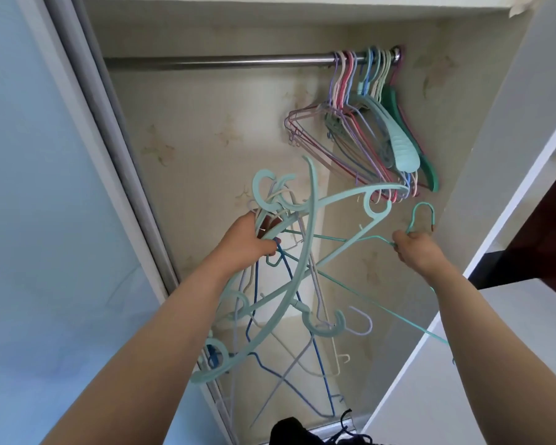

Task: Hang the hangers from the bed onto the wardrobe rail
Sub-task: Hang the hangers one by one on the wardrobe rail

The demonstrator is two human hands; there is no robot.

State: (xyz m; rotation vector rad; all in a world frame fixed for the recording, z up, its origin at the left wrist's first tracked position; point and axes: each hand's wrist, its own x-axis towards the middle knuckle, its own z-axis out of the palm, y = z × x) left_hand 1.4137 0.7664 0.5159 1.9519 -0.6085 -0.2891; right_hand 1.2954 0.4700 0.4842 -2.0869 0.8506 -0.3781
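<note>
Two bare forearms, no sleeves, unadorned hands

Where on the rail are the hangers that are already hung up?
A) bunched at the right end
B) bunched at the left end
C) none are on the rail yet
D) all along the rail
A: the hung hangers crowd together at the right end of the wardrobe rail, and the rest of it is bare metal.
</note>
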